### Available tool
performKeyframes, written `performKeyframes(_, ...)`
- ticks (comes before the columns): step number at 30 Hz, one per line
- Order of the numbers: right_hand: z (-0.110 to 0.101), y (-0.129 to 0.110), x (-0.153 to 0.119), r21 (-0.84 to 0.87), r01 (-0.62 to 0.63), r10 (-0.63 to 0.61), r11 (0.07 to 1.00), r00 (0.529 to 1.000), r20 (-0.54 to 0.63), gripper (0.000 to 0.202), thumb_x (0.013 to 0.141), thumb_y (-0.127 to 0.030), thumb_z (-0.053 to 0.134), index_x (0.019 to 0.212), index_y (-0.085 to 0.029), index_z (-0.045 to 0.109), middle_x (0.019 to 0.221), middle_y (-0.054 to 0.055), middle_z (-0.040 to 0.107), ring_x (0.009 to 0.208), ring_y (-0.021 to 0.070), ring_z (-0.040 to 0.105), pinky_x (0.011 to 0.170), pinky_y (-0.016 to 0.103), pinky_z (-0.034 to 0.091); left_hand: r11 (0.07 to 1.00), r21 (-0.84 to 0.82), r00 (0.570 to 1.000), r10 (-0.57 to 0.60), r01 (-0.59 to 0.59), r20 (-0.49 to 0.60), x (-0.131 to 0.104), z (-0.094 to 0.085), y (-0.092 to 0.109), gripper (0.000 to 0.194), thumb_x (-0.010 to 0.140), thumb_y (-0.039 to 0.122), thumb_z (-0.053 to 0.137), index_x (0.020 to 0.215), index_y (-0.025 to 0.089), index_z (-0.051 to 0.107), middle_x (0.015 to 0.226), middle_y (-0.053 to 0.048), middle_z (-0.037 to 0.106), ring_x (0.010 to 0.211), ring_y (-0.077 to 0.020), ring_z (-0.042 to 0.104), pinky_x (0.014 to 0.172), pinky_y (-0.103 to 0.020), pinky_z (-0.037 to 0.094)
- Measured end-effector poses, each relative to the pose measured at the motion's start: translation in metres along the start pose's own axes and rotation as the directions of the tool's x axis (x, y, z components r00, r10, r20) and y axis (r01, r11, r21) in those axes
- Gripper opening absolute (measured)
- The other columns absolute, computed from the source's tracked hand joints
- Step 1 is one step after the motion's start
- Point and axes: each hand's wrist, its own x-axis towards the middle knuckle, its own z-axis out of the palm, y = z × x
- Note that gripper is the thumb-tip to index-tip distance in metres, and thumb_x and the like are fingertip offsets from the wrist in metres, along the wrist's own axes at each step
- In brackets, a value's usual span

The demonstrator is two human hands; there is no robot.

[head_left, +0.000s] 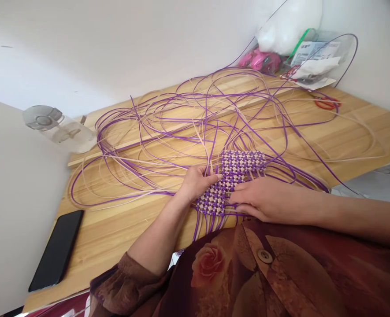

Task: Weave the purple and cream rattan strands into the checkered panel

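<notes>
A purple and cream woven piece (243, 162) lies near the table's front edge, with long purple and cream strands running out of it on all sides. My left hand (198, 181) grips its left part, the thumb pressed on top and the other fingers partly hidden behind it. On the right side my right hand (257, 198) has its fingers bent over the woven piece and the strands at its lower right edge. Its fingertips are partly hidden, so what they pinch is hard to make out.
Loops of loose strands (161, 119) spread over the wooden table (115, 233). A clear bottle (65, 130) and a black phone (57, 251) are at the left. Orange-handled scissors (327, 102), pink items (261, 60) and plastic bags (317, 53) sit at the back right.
</notes>
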Motion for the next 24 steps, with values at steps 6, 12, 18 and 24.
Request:
performKeyframes(6,-0.010,0.028,0.031,-0.063,-0.100,0.080,0.993,0.960,-0.270,0.026,0.092,-0.026,0.046,0.087,-0.017,0.070,0.086,0.007,0.067,0.082,0.0185,0.059,0.075,0.029,0.039,0.995,-0.097,0.998,0.028,-0.022,0.061,0.000,0.000,-0.002,0.032,0.072,0.046,0.067,0.070,0.014,0.060,0.061,0.003,0.053,0.054,-0.0085,0.042,0.052,-0.021,0.032)
performKeyframes(12,-0.007,0.038,0.046,-0.047,-0.207,0.192,0.977,0.956,-0.221,0.021,0.084,-0.025,0.052,0.073,-0.018,0.068,0.068,0.003,0.067,0.063,0.0151,0.056,0.059,0.027,0.031,0.985,-0.169,0.994,-0.010,0.029,0.109,-0.004,0.003,0.003,0.036,0.075,0.049,0.064,0.076,0.014,0.064,0.064,0.000,0.058,0.054,-0.0097,0.046,0.051,-0.022,0.032)
performKeyframes(18,-0.012,0.039,0.042,-0.102,-0.133,0.083,0.986,0.916,-0.392,0.021,0.088,-0.029,0.054,0.086,-0.020,0.072,0.093,0.006,0.070,0.087,0.0212,0.059,0.078,0.032,0.039,0.995,-0.090,0.996,-0.036,0.043,0.076,-0.006,0.002,0.006,0.032,0.066,0.042,0.074,0.079,0.014,0.067,0.069,0.000,0.062,0.059,-0.0111,0.051,0.056,-0.023,0.038)
performKeyframes(24,-0.022,0.038,0.013,-0.226,-0.074,-0.024,0.971,0.915,-0.402,0.022,0.089,-0.035,0.055,0.083,-0.020,0.070,0.088,0.007,0.066,0.089,0.0231,0.055,0.087,0.039,0.038,0.990,-0.134,0.996,-0.037,0.047,0.083,-0.007,0.001,0.008,0.032,0.064,0.043,0.076,0.078,0.015,0.067,0.069,-0.001,0.065,0.059,-0.0123,0.054,0.055,-0.024,0.039)
